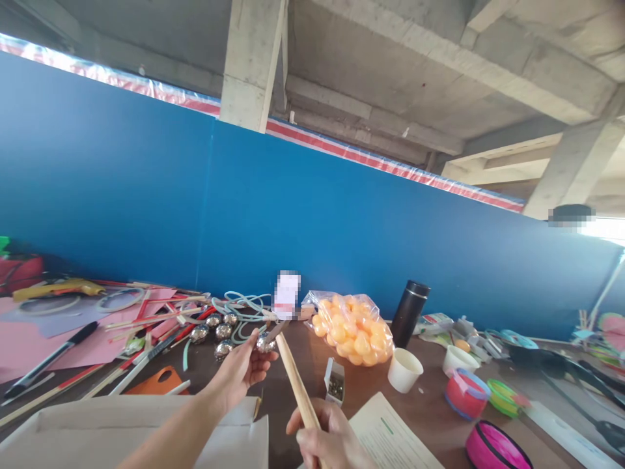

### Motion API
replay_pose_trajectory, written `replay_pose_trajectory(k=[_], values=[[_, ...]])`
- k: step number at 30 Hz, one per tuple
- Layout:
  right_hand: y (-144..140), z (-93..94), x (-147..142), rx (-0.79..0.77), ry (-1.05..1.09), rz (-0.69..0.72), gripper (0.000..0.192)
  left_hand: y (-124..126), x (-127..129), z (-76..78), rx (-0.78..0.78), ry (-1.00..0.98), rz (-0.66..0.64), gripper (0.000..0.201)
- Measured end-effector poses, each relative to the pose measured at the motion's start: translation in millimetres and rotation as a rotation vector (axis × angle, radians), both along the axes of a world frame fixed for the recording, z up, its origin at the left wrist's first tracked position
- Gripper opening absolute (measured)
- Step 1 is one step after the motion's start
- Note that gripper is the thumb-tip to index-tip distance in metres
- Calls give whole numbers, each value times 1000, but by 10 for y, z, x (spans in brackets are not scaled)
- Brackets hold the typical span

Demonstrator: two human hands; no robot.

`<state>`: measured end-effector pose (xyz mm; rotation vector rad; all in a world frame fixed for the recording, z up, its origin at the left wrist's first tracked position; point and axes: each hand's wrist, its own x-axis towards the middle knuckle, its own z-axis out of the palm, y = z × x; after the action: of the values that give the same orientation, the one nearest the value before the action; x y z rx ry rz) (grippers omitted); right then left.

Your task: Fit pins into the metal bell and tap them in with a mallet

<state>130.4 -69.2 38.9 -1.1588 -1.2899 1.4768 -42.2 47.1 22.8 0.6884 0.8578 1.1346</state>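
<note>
My right hand (329,433) is wrapped around the wooden handle of a hammer (295,378), which slants up and away to the left. Its dark head lies close to a shiny metal ball (264,342). That ball sits between the thumb and curled fingers of my left hand (244,368); whether hammer and ball touch is unclear. Several more metal balls (223,331) lie on the table just beyond my left hand. A small open white box (334,383) with small dark bits inside stands beyond my right hand.
Behind the hands are a bag of orange balls (351,329), a black bottle (411,312) and a white cup (405,370). Sticks, paper and a black marker (51,358) clutter the left. A white carton (107,433) lies under my left forearm. A blue partition (317,215) rises behind.
</note>
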Motion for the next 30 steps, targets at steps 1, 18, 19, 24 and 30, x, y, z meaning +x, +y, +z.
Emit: replay_pose_trajectory(k=[1, 18, 19, 24, 30], values=[[-3, 8, -6, 7, 17, 5, 25, 2, 0, 0, 1, -4, -2, 36], [19, -59, 14, 28, 24, -1, 24, 8, 4, 5, -12, -15, 4, 34], [23, -73, 33, 48, 56, 13, 26, 5, 5, 11, -16, -15, 4, 34], [40, -86, 66, 52, 126, 56, 30, -20, 7, 32, -14, -21, 4, 37], [37, -47, 13, 6, -22, -24, 25, 6, 8, 0, -7, -11, 5, 37]])
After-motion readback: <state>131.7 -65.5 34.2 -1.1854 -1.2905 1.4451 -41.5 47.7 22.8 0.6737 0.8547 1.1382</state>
